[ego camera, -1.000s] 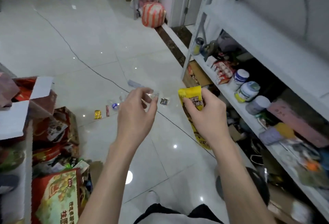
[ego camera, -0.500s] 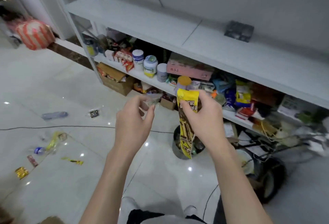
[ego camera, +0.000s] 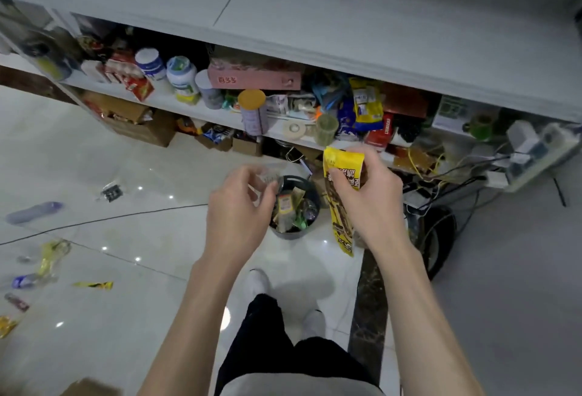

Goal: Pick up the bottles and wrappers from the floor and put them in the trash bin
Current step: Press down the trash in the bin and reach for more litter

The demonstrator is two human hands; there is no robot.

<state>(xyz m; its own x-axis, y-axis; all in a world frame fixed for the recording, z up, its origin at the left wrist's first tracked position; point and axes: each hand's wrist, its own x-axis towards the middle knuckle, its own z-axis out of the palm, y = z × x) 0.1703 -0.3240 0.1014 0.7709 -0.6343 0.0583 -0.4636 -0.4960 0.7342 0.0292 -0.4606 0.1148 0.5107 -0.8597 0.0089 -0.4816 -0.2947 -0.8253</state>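
My right hand [ego camera: 368, 200] pinches a long yellow and brown snack wrapper [ego camera: 341, 206] that hangs down beside the trash bin. My left hand [ego camera: 239, 210] pinches a small clear wrapper [ego camera: 267, 177] just above the bin's left rim. The dark round trash bin [ego camera: 310, 189] stands on the floor between my hands, with wrappers inside. More litter lies on the floor at left: a clear bottle [ego camera: 33, 211], a small black wrapper [ego camera: 111, 192], a crumpled yellow wrapper [ego camera: 52, 254], a yellow strip wrapper [ego camera: 94, 285] and a bottle with a blue cap [ego camera: 26, 280].
A white shelf unit [ego camera: 315, 33] crammed with jars, boxes and packets runs across the top. Cardboard boxes [ego camera: 141, 126] sit under it. A black cable [ego camera: 94, 221] crosses the floor. A black wheel [ego camera: 439, 238] and tangled wires stand at right. My feet are below the bin.
The view has swung right and down, bringing the trash bin under my hands. Both hands kept hold of their wrappers and now hover at the bin.
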